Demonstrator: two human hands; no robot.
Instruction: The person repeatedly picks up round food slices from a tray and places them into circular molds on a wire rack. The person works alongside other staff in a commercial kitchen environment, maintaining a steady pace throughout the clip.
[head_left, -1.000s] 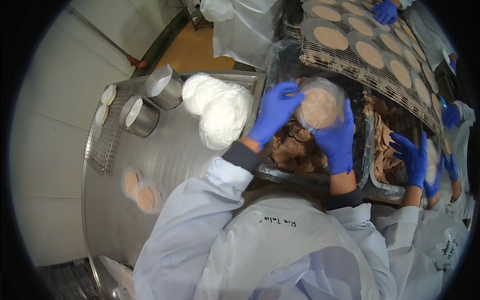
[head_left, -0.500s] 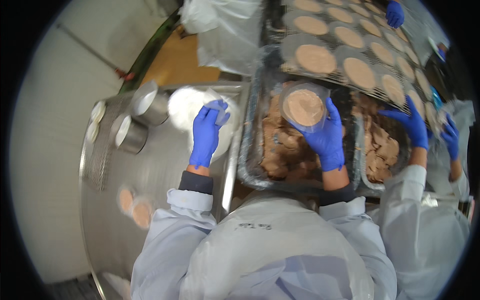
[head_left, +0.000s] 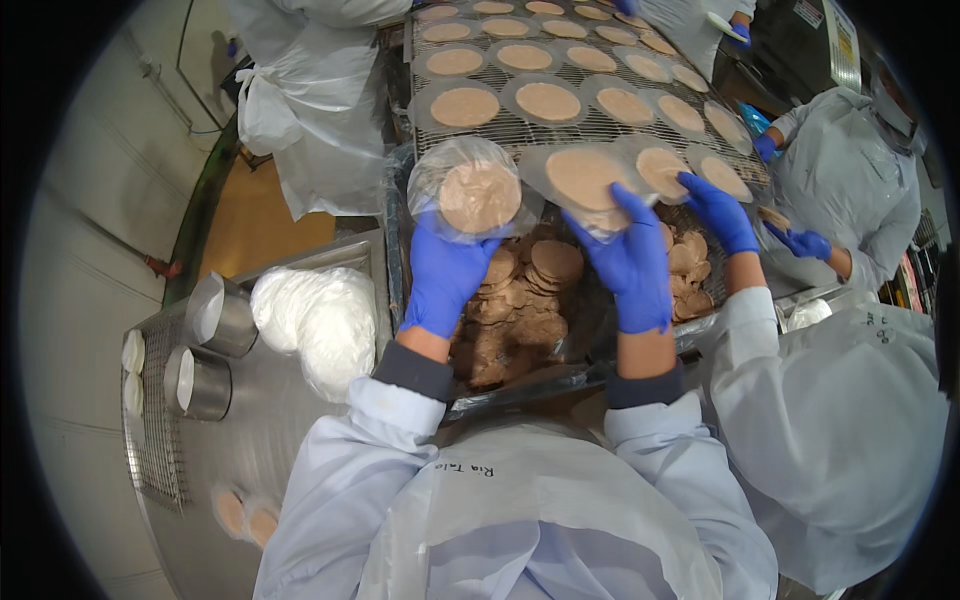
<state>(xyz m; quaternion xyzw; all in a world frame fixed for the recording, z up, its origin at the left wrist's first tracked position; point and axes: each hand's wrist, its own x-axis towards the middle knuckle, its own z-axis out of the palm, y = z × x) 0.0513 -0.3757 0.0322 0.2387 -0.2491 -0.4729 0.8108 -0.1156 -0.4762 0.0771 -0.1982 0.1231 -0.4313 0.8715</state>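
My left hand (head_left: pixel 442 275) is closed on the lower edge of a round pinkish-brown meat patty (head_left: pixel 480 198) wrapped in clear film. Its fingers are partly hidden behind the film. To the right, my right hand (head_left: pixel 632 265) grips another patty (head_left: pixel 583 178) by its near edge. That patty lies on a clear round plastic sheet, and a second patty edge shows just beneath it. Both hands are above a lined bin of ground meat (head_left: pixel 510 345), close to the near end of a wire mesh belt (head_left: pixel 400 125) bearing rows of patties on clear sheets.
On the left, a steel table (head_left: pixel 270 410) holds a white plastic bundle (head_left: pixel 325 320), two metal cups (head_left: pixel 205 385) and a wire rack (head_left: pixel 160 440). A co-worker's gloved hand (head_left: pixel 722 215) touches a patty beside my right hand. Other people in white aprons stand around the belt.
My left hand has moved from above the steel table to the belt's near end and now holds a film-covered patty. My right hand has shifted forward with a patty. The view has turned.
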